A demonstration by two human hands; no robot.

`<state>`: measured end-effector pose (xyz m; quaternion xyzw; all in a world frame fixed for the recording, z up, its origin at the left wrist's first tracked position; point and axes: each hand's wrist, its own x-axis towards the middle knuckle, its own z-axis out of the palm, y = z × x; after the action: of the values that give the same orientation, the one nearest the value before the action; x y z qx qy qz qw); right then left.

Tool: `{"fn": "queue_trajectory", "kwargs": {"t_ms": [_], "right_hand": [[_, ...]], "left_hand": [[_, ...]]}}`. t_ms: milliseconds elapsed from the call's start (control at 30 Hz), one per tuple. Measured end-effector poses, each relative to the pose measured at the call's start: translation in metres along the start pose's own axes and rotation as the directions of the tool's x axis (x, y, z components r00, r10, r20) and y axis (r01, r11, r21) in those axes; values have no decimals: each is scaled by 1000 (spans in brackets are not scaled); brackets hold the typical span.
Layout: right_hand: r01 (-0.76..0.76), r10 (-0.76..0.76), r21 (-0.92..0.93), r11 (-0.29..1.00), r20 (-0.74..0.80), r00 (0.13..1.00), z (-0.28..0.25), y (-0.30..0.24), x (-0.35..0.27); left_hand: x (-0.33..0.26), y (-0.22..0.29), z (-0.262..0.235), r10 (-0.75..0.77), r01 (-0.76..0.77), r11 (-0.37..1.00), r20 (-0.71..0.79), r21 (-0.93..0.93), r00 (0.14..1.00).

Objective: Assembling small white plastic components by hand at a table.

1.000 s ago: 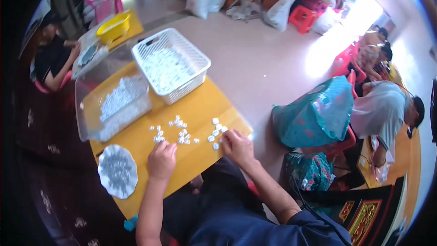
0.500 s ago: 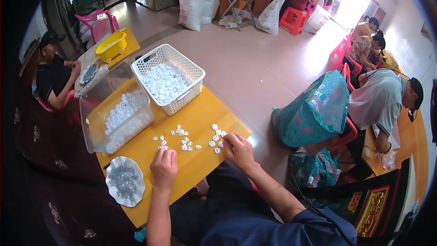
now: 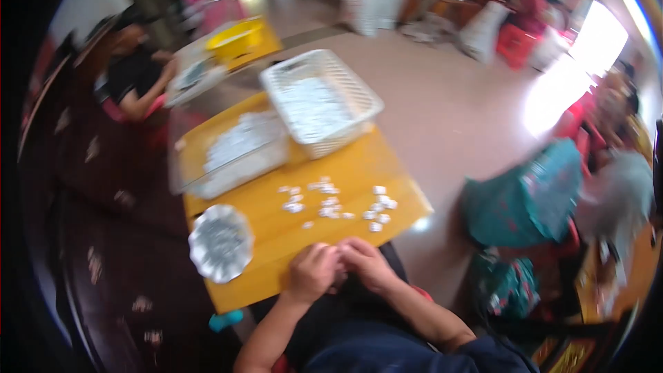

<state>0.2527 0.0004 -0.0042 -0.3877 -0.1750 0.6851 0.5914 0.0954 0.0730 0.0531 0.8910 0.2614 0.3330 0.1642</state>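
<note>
My two hands (image 3: 338,269). One white basket (image 3: 321,100), one clear bin (image 3: 231,152), one silver dish (image 3: 221,243), one yellow tub (image 3: 237,34). Loose white pieces (image 3: 331,204): too blurred to count.

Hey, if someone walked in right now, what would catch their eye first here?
Probably the yellow wooden table, strewn with small white plastic pieces. At its near edge the left hand and right hand meet, fingers together. Behind the pieces stand a white plastic lattice basket and a clear plastic bin, with a scalloped silvery dish on the left.
</note>
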Motion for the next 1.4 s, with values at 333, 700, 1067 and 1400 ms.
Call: {"fn": "queue_trajectory", "kwargs": {"t_ms": [333, 700, 1067, 1400], "right_hand": [[13, -15, 52, 999, 45, 999, -4, -9, -3], [199, -202, -75, 977, -41, 978, -6, -31, 9], [203, -213, -111, 973, -89, 973, -11, -25, -4], [209, -226, -182, 961, -81, 971, -8, -26, -2]], "left_hand": [[-6, 13, 4, -180, 158, 951, -60, -266, 982], [26, -63, -4, -242, 240, 970, -131, -34, 961], [49, -79, 19, -207, 201, 955, 7, 217, 978], [76, -99, 25, -64, -29, 932, 243, 361, 968]]}}
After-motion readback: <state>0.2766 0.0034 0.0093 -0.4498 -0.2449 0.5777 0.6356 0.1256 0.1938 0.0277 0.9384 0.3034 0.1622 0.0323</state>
